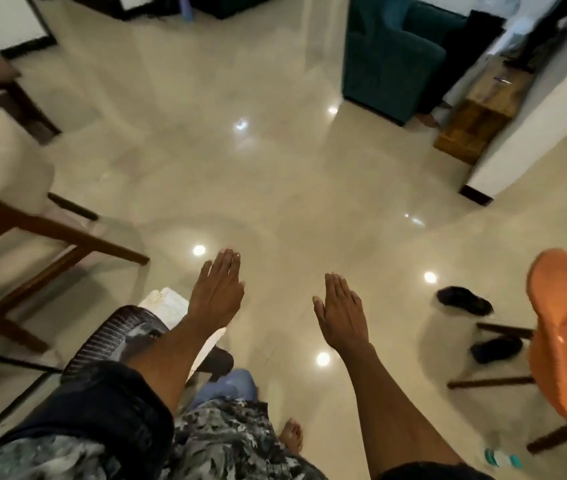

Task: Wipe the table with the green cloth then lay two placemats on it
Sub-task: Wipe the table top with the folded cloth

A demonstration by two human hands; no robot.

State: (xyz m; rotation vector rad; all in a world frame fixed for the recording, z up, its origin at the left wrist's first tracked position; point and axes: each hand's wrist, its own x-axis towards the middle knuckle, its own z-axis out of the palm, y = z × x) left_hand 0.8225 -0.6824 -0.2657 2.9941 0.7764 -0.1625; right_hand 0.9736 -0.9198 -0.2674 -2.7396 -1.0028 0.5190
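My left hand (218,289) and my right hand (341,310) are both stretched out flat in front of me over the shiny beige floor, fingers straight, holding nothing. No green cloth and no placemat shows anywhere in the view. A glass table edge (5,362) with a dark frame runs along the lower left. The picture is blurred by motion.
A white padded wooden chair (8,188) stands at the left. An orange chair (566,344) is at the right, with dark slippers (464,301) on the floor beside it. A teal armchair (393,60) and a wooden cabinet (479,116) stand farther back.
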